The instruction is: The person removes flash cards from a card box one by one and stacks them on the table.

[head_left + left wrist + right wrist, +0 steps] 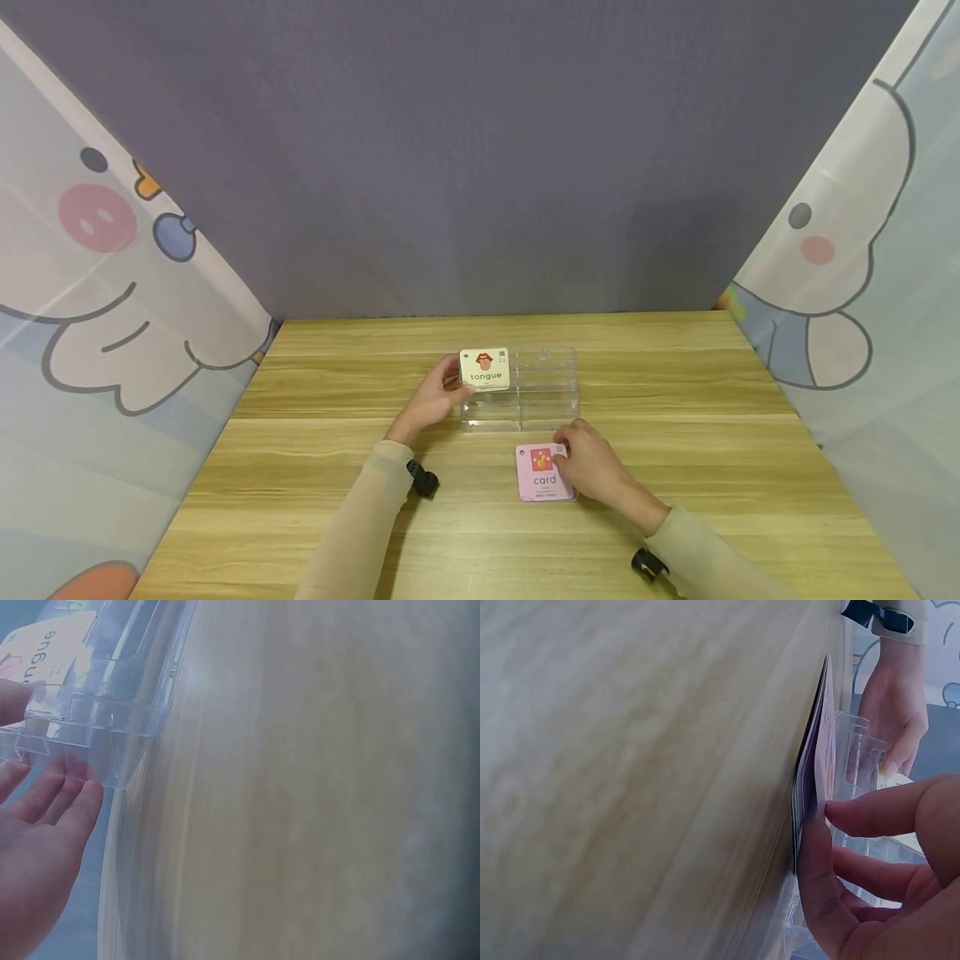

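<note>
A clear plastic box (549, 411) with compartments lies on the table. My left hand (435, 398) grips its left side, thumb above and the other fingers (78, 814) beyond its outer wall. A cream "tongue" card (484, 379) sits in the box's upper left compartment, close to that thumb. In front of the box lies a small stack of cards, a pink "card" flashcard (537, 490) on top. With thumb and forefinger, my right hand (596, 467) pinches the right edge of the pink flashcard. The right wrist view shows this edge (826, 761) slightly parted from the cards beneath.
The wood-grain table (322, 467) stretches out around the box on both sides. A grey curtain (480, 167) rises behind its back edge, with cartoon-printed curtains (112, 333) to the left and right. Each sleeve carries a black wrist camera (423, 481).
</note>
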Demonstrator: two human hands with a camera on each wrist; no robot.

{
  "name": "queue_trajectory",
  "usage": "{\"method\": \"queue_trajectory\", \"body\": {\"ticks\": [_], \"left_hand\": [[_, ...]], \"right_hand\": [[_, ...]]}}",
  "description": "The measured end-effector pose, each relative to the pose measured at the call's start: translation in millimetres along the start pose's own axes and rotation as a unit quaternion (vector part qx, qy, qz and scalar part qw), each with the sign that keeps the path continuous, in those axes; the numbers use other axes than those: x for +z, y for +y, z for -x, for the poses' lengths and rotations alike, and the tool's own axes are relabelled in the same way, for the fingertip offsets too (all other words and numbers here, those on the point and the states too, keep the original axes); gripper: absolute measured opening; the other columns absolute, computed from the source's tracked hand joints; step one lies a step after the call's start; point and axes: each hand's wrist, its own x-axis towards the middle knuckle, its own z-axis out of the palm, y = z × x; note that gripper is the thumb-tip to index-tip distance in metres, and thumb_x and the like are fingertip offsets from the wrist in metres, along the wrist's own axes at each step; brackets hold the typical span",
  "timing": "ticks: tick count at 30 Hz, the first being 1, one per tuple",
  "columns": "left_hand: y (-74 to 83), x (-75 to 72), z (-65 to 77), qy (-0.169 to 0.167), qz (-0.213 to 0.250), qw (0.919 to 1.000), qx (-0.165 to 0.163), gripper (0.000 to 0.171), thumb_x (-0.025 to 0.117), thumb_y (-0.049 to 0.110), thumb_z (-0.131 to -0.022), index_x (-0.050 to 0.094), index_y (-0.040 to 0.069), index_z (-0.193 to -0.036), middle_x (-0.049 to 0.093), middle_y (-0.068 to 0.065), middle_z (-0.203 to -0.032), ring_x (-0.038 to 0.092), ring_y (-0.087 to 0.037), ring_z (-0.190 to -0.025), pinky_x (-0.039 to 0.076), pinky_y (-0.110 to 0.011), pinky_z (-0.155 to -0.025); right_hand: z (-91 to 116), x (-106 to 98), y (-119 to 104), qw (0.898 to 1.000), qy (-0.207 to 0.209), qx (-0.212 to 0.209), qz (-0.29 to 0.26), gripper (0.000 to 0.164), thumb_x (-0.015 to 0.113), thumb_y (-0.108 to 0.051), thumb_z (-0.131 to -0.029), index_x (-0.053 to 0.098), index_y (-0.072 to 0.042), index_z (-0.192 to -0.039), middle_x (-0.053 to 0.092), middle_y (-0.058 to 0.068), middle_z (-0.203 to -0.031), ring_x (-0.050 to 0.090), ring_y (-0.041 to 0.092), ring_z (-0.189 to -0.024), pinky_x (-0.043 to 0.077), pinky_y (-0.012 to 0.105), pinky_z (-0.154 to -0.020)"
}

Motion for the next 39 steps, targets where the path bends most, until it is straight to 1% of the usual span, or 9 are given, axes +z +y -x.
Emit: {"method": "queue_trajectory", "body": {"ticks": [15,24,26,29,30,33,34,36,39], "left_hand": [[-3.2,-0.6,-0.6,-0.001,0.005,0.9999,0.011,0.062,0.072,0.005,-0.093,0.043,0.002,-0.148,0.055,-0.02,-0.139,0.05,-0.037,-0.133,0.039,-0.048,-0.117],[-3.2,-0.2,-1.2,-0.001,0.012,0.9999,0.004,0.064,0.07,0.002,-0.093,0.041,-0.001,-0.149,0.051,-0.026,-0.142,0.047,-0.042,-0.135,0.037,-0.051,-0.118],[-1.7,-0.1,-1.7,-0.005,0.007,1.0,-0.002,0.065,0.069,0.001,-0.093,0.038,-0.004,-0.15,0.049,-0.029,-0.143,0.045,-0.044,-0.135,0.036,-0.053,-0.119],[15.1,-2.0,3.7,-0.018,0.004,0.9998,0.001,0.063,0.067,-0.001,-0.094,0.037,-0.009,-0.148,0.048,-0.032,-0.142,0.044,-0.047,-0.135,0.035,-0.056,-0.118],[15.8,-2.1,3.9,-0.02,0.005,0.9998,0.001,0.063,0.067,-0.001,-0.094,0.036,-0.01,-0.148,0.048,-0.032,-0.142,0.044,-0.047,-0.135,0.035,-0.056,-0.118],[14.6,-2.4,4.7,-0.019,0.007,0.9998,0.007,0.061,0.067,0.001,-0.094,0.039,-0.008,-0.147,0.05,-0.029,-0.141,0.046,-0.045,-0.134,0.037,-0.053,-0.118],[9.1,-1.7,3.0,-0.016,0.006,0.9998,0.007,0.061,0.068,0.002,-0.094,0.039,-0.006,-0.147,0.051,-0.028,-0.141,0.047,-0.043,-0.134,0.037,-0.052,-0.117],[-1.2,-0.4,-0.5,-0.009,0.006,0.9999,0.003,0.062,0.069,0.003,-0.094,0.04,-0.003,-0.148,0.052,-0.024,-0.141,0.048,-0.04,-0.135,0.038,-0.049,-0.118],[-0.4,-0.5,-0.2,-0.006,0.002,1.0,-0.002,0.061,0.069,0.003,-0.094,0.042,-0.002,-0.147,0.053,-0.022,-0.14,0.049,-0.038,-0.134,0.039,-0.047,-0.118]], "right_hand": [[-2.0,1.8,0.6,0.999,-0.014,-0.007,0.04,0.016,0.077,-0.005,-0.084,0.07,0.002,-0.097,0.054,0.002,-0.087,0.054,0.016,-0.076,0.055,0.036,-0.072],[-3.6,2.4,1.3,0.999,-0.008,-0.012,0.046,0.017,0.077,-0.004,-0.084,0.071,0.003,-0.098,0.054,0.002,-0.085,0.054,0.015,-0.075,0.055,0.035,-0.071],[-3.8,2.1,1.3,0.999,-0.004,-0.015,0.047,0.016,0.076,-0.004,-0.085,0.071,0.003,-0.098,0.055,0.002,-0.085,0.054,0.015,-0.075,0.056,0.036,-0.071],[-4.4,1.8,1.9,0.999,0.002,-0.019,0.049,0.015,0.075,-0.003,-0.085,0.072,0.003,-0.099,0.056,0.003,-0.086,0.056,0.017,-0.076,0.057,0.038,-0.073],[-4.6,1.4,2.0,0.999,0.003,-0.02,0.048,0.015,0.075,-0.003,-0.085,0.072,0.003,-0.098,0.057,0.003,-0.086,0.057,0.017,-0.077,0.058,0.039,-0.074],[-5.7,-0.4,1.7,0.998,0.009,-0.025,0.05,0.015,0.075,-0.003,-0.085,0.072,0.002,-0.098,0.059,0.005,-0.089,0.061,0.021,-0.08,0.059,0.042,-0.077],[-6.2,-1.7,0.9,0.998,0.012,-0.026,0.05,0.015,0.075,-0.003,-0.085,0.072,0.002,-0.099,0.06,0.006,-0.09,0.062,0.022,-0.082,0.06,0.043,-0.078],[-7.5,-4.8,-0.6,0.998,0.014,-0.027,0.047,0.015,0.075,-0.002,-0.086,0.072,0.001,-0.1,0.06,0.006,-0.091,0.062,0.022,-0.082,0.06,0.041,-0.077],[-9.7,-10.0,-3.7,0.998,0.019,-0.032,0.044,0.015,0.074,-0.002,-0.087,0.071,0.001,-0.101,0.06,0.006,-0.09,0.06,0.019,-0.079,0.059,0.037,-0.071]]}}
